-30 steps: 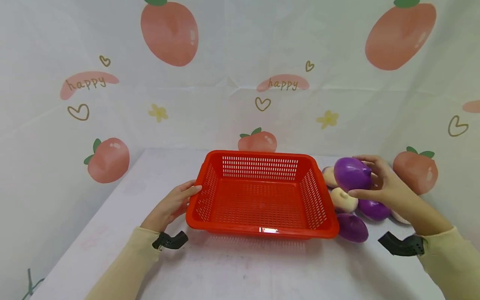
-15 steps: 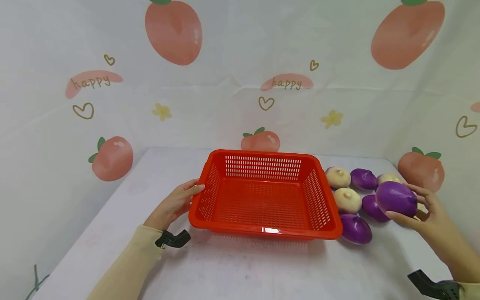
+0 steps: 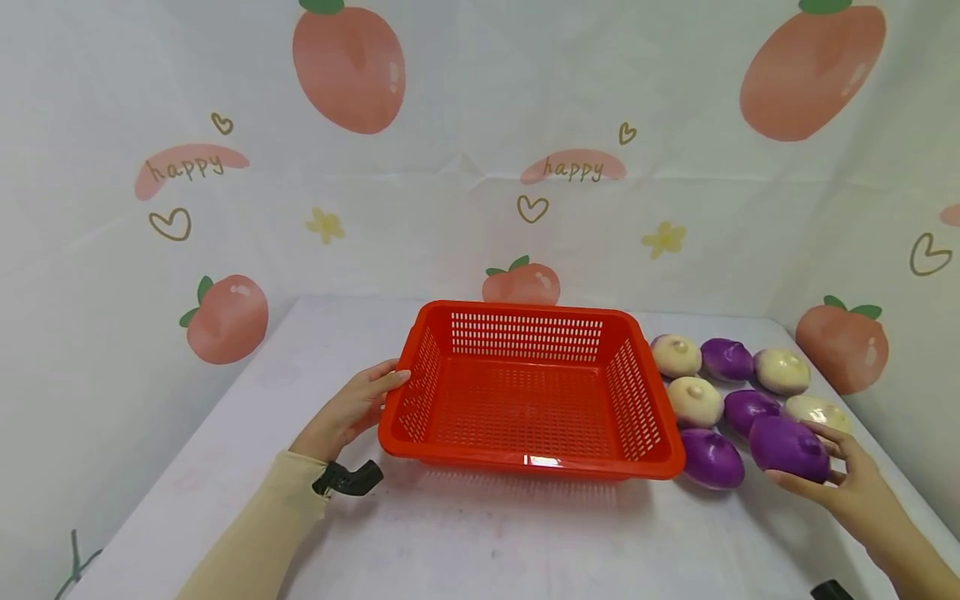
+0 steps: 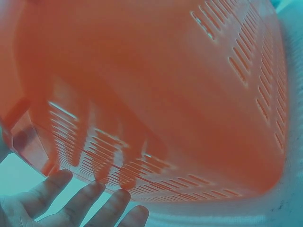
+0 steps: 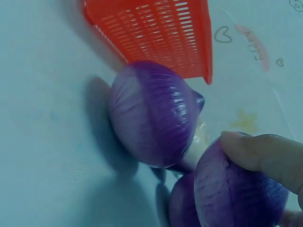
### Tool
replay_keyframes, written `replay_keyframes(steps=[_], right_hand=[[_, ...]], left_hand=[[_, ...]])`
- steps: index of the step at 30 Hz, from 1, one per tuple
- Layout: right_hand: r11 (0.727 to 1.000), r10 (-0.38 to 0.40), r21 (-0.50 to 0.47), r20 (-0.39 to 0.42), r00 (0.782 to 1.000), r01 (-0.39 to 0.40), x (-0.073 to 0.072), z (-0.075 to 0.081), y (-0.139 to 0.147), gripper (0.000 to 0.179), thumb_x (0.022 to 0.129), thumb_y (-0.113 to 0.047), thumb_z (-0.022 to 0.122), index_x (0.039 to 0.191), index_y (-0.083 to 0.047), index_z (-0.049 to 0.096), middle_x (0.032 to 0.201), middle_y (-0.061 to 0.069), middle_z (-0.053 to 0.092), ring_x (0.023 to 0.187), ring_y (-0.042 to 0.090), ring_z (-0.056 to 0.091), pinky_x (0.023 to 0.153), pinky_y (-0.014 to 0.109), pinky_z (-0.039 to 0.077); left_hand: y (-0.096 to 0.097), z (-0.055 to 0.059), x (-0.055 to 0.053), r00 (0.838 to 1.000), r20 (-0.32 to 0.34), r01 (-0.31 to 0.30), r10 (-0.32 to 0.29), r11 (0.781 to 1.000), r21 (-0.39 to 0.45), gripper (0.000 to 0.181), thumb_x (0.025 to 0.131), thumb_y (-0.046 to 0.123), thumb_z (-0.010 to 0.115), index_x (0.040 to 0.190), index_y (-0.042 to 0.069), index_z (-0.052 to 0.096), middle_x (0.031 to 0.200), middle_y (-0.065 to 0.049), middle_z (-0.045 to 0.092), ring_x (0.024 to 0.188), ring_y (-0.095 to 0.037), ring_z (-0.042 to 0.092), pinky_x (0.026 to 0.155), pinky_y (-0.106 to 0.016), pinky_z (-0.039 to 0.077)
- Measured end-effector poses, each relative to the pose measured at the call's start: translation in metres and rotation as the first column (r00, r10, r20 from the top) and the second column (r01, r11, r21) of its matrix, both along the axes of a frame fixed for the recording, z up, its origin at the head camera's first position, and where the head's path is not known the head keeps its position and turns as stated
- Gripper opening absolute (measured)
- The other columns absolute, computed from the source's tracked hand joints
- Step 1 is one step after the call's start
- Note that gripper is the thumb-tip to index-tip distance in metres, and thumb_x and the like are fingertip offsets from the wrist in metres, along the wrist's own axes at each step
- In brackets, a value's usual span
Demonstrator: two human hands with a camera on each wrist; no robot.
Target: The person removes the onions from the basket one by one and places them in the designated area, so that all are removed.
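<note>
My left hand [image 3: 352,408] grips the left rim of an open red plastic basket [image 3: 525,462], thumb over the rim. In the left wrist view, its fingertips [image 4: 118,201] lie against the slotted outer wall. My right hand [image 3: 851,479] holds a glossy purple onion [image 3: 787,448] between thumb and fingers, at the front right of a group of similar vegetables. In the right wrist view, the thumb [image 5: 265,153] presses on this onion. Another purple onion [image 3: 711,458] sits to its left, beside the basket's right front corner.
Behind these lie more purple onions [image 3: 726,358] and several cream-coloured round vegetables [image 3: 693,402] with small nubs. All stand on a pale table [image 3: 495,550], right of the basket. A white printed cloth [image 3: 450,108] hangs at the back and sides.
My right hand has carried the purple onion from above the back of the group right and towards me, then lower. The left hand keeps its grip on the basket.
</note>
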State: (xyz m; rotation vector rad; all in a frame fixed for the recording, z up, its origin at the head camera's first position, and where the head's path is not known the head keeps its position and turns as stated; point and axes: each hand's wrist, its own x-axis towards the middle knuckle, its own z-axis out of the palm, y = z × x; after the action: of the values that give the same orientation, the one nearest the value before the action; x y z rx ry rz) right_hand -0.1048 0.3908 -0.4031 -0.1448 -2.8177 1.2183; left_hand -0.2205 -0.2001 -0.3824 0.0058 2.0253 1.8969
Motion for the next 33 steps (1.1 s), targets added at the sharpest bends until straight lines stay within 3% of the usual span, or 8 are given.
replay_keyframes(steps=[4, 10, 13, 16, 17, 24, 27, 33], right_hand=[[1.0, 0.019, 0.019, 0.029, 0.999, -0.019, -0.001, -0.003, -0.001, 0.087, 0.087, -0.02, 0.073, 0.144, 0.014, 0.017, 0.134, 0.041, 0.03, 0.084, -0.025, 0.03, 0.062, 0.011, 0.042], [0.998, 0.01, 0.056, 0.1, 0.995, -0.016, -0.002, -0.006, 0.0, 0.087, 0.087, -0.026, 0.073, 0.143, 0.012, 0.018, 0.134, 0.042, 0.033, 0.091, -0.016, 0.034, 0.068, 0.015, 0.042], [0.999, 0.015, 0.044, 0.142, 0.99, -0.021, -0.002, -0.008, 0.001, 0.089, 0.088, -0.029, 0.071, 0.144, 0.011, 0.016, 0.135, 0.043, 0.031, 0.109, 0.018, 0.048, 0.083, 0.039, 0.047], [1.0, 0.019, 0.019, 0.175, 0.984, -0.023, -0.002, -0.009, 0.002, 0.09, 0.089, -0.031, 0.07, 0.145, 0.01, 0.013, 0.137, 0.047, 0.026, 0.119, 0.053, 0.035, 0.087, 0.067, 0.037], [1.0, 0.021, 0.012, 0.184, 0.983, -0.023, -0.002, -0.009, 0.002, 0.09, 0.089, -0.032, 0.069, 0.145, 0.009, 0.013, 0.137, 0.047, 0.025, 0.12, 0.058, 0.032, 0.088, 0.069, 0.036], [0.999, 0.035, 0.027, 0.186, 0.982, -0.041, 0.001, -0.013, 0.003, 0.074, 0.088, -0.03, 0.071, 0.144, -0.008, 0.027, 0.135, 0.048, 0.025, 0.116, 0.062, 0.035, 0.083, 0.06, 0.044], [0.998, 0.044, 0.033, 0.18, 0.983, -0.051, 0.001, -0.013, 0.003, 0.072, 0.088, -0.028, 0.071, 0.142, -0.006, 0.029, 0.134, 0.049, 0.027, 0.115, 0.063, 0.037, 0.082, 0.056, 0.046], [0.998, 0.048, 0.024, 0.24, 0.97, -0.055, -0.001, -0.011, 0.002, 0.086, 0.089, -0.032, 0.069, 0.144, 0.007, 0.015, 0.136, 0.048, 0.022, 0.117, 0.063, 0.032, 0.086, 0.065, 0.041]], left_hand=[[0.001, 0.0, 0.001, 1.0, -0.007, 0.004, -0.004, 1.0, -0.014, 0.062, 0.097, 0.037, 0.057, 0.149, 0.011, 0.034, 0.134, -0.011, 0.054, 0.108, -0.018, 0.059, 0.098, -0.043, 0.051], [0.001, 0.0, 0.001, 1.0, -0.012, 0.003, -0.003, 1.0, -0.019, 0.062, 0.097, 0.037, 0.057, 0.149, 0.011, 0.034, 0.135, -0.012, 0.054, 0.109, -0.019, 0.059, 0.099, -0.044, 0.05], [0.001, -0.001, 0.001, 1.0, -0.011, 0.002, -0.002, 1.0, -0.02, 0.063, 0.097, 0.037, 0.057, 0.149, 0.011, 0.034, 0.135, -0.011, 0.054, 0.108, -0.019, 0.059, 0.099, -0.044, 0.05], [0.001, 0.0, 0.001, 1.0, -0.007, -0.002, 0.001, 1.0, -0.014, 0.063, 0.097, 0.037, 0.057, 0.149, 0.011, 0.034, 0.134, -0.011, 0.054, 0.108, -0.019, 0.059, 0.099, -0.044, 0.05], [0.001, 0.0, 0.001, 1.0, -0.005, -0.002, 0.002, 1.0, -0.011, 0.063, 0.097, 0.037, 0.057, 0.149, 0.011, 0.034, 0.134, -0.011, 0.055, 0.107, -0.019, 0.06, 0.099, -0.044, 0.05], [0.001, 0.0, 0.001, 1.0, 0.004, -0.004, 0.004, 1.0, 0.009, 0.061, 0.097, 0.035, 0.057, 0.148, 0.011, 0.034, 0.131, -0.009, 0.056, 0.106, -0.018, 0.06, 0.097, -0.043, 0.051], [0.001, 0.0, 0.001, 1.0, 0.004, -0.005, 0.005, 1.0, 0.004, 0.062, 0.097, 0.036, 0.057, 0.149, 0.011, 0.034, 0.133, -0.011, 0.055, 0.107, -0.018, 0.06, 0.097, -0.043, 0.051], [0.0, -0.002, 0.001, 1.0, 0.001, -0.01, 0.01, 1.0, -0.009, 0.062, 0.096, 0.037, 0.058, 0.148, 0.011, 0.035, 0.135, -0.012, 0.054, 0.108, -0.019, 0.06, 0.098, -0.044, 0.05]])
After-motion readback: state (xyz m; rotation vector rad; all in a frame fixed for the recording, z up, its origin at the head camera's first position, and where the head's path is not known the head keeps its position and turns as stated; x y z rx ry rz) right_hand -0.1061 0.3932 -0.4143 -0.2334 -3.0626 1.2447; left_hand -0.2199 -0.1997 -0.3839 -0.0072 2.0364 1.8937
